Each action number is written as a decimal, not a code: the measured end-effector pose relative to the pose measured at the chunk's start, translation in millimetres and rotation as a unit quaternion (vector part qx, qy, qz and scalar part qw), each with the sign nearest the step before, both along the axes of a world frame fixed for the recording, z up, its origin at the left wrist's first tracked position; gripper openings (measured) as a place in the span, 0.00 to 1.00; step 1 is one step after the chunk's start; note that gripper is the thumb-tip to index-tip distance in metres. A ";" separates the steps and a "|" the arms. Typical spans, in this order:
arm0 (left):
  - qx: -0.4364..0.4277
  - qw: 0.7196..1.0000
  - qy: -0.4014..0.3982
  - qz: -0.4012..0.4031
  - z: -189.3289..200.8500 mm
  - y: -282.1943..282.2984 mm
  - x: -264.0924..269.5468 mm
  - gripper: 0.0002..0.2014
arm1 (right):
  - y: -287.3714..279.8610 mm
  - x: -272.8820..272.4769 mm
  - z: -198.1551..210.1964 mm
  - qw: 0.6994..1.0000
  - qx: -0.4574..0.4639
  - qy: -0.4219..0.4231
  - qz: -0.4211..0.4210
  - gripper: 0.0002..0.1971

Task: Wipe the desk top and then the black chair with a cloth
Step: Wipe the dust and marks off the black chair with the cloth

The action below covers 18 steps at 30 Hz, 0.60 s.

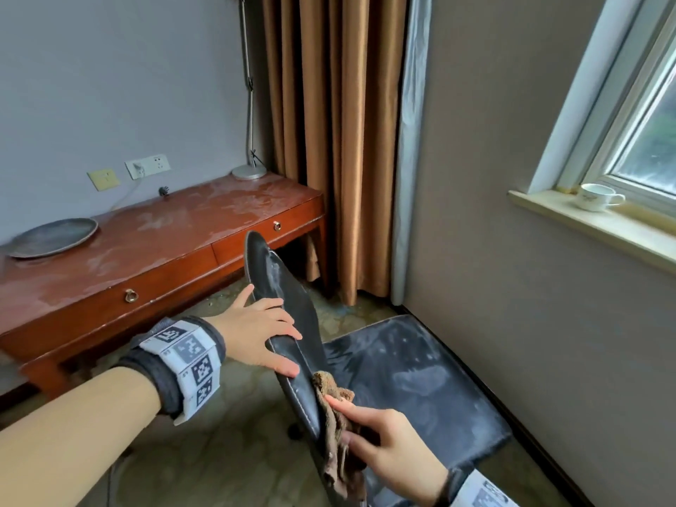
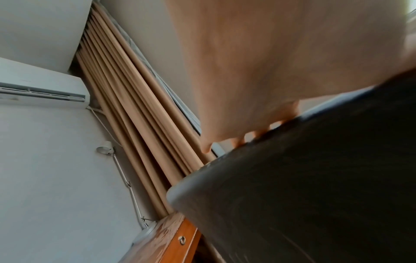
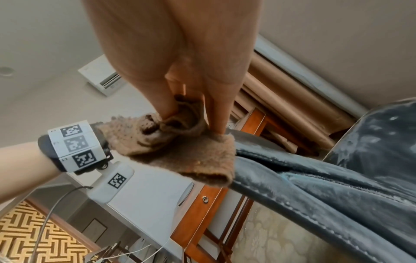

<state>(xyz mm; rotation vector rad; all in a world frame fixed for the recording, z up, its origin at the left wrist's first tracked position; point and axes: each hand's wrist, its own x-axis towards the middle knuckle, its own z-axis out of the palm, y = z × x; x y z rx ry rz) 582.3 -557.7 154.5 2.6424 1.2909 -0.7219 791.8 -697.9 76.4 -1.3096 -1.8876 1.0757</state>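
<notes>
The black chair stands turned away from the desk (image 1: 146, 250). Its backrest (image 1: 289, 298) rises between my hands, and the dusty seat (image 1: 413, 389) lies to the right. My left hand (image 1: 272, 323) rests on the backrest's top edge, fingers straight across it and thumb on the far side. In the left wrist view the left hand (image 2: 231, 142) lies over the backrest (image 2: 315, 195). My right hand (image 1: 351, 422) holds a crumpled brown cloth (image 1: 333, 415) against the backrest's inner face near the rim. In the right wrist view, thumb and fingers (image 3: 219, 124) pinch the cloth (image 3: 191, 154) on the backrest (image 3: 315, 186).
The reddish desk top shows wet streaks and carries a grey plate (image 1: 55, 236) at the left and a lamp base (image 1: 248, 172) at the back. Brown curtains (image 1: 340, 140) hang behind. A wall flanks the chair on the right, with a white cup (image 1: 594, 197) on the windowsill.
</notes>
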 end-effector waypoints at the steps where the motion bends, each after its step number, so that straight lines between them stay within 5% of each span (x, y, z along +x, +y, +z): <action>1: 0.000 1.000 -0.004 0.012 -0.3 -12.6 8.7 0.55 | -9.2 10.4 3.1 1.000 -0.009 0.001 -0.006 0.26; 5: -0.005 0.998 0.004 0.064 0.6 -59.4 49.0 0.38 | -40.6 58.7 18.8 1.000 -0.024 -0.017 -0.009 0.22; 11: -0.020 0.998 0.006 0.067 1.4 -111.6 125.7 0.35 | -82.9 125.4 30.4 0.986 0.075 -0.125 -0.074 0.23; 18: -0.073 0.995 -0.060 0.026 6.9 -129.2 190.3 0.33 | -99.3 199.6 14.2 0.898 0.246 -0.283 -0.230 0.27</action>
